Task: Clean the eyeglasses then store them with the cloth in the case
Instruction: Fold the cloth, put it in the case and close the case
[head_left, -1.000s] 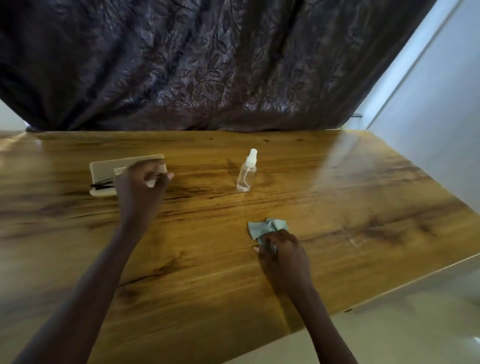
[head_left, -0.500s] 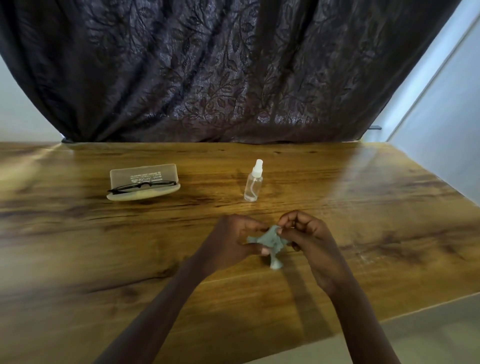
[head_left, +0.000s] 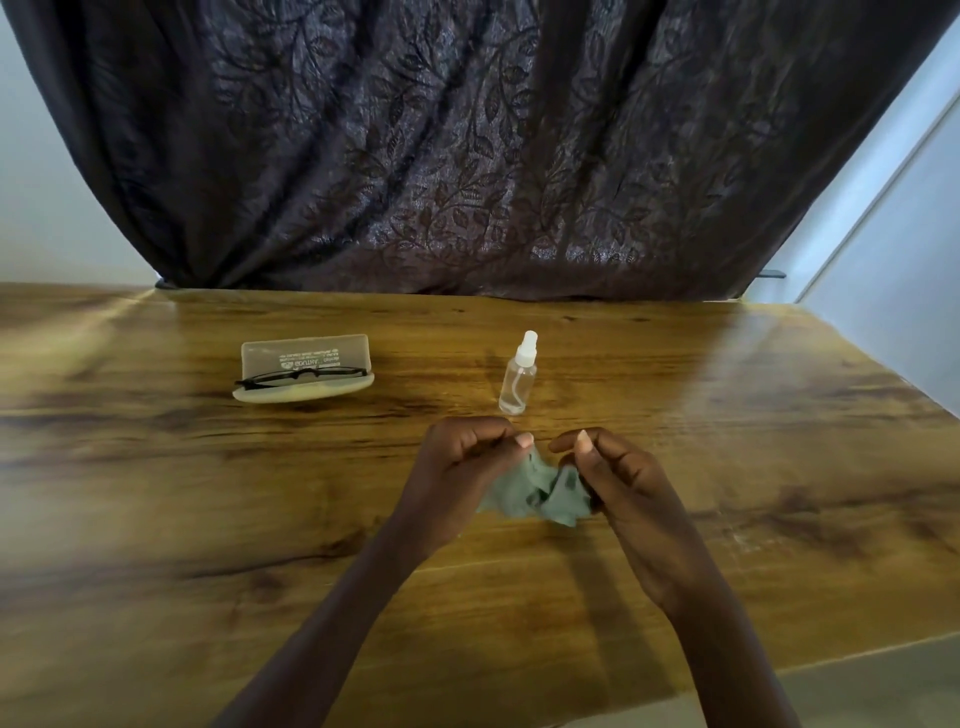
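A crumpled pale green cloth (head_left: 540, 491) hangs between my two hands just above the table, near the middle. My left hand (head_left: 462, 470) pinches its left side and my right hand (head_left: 615, 480) grips its right side, fingers curled. The black-framed eyeglasses (head_left: 298, 376) lie folded in the open translucent case (head_left: 306, 353) at the back left, well apart from both hands. A small clear spray bottle (head_left: 518, 376) with a white top stands upright just beyond my hands.
The wooden table (head_left: 208, 493) stretches wide on both sides; its front edge runs along the lower right. A dark patterned curtain (head_left: 467, 156) hangs behind the far edge. A pale wall stands at the right.
My left hand left the case and came to the cloth. Both hands lifted the cloth off the table and now pull it a little apart.
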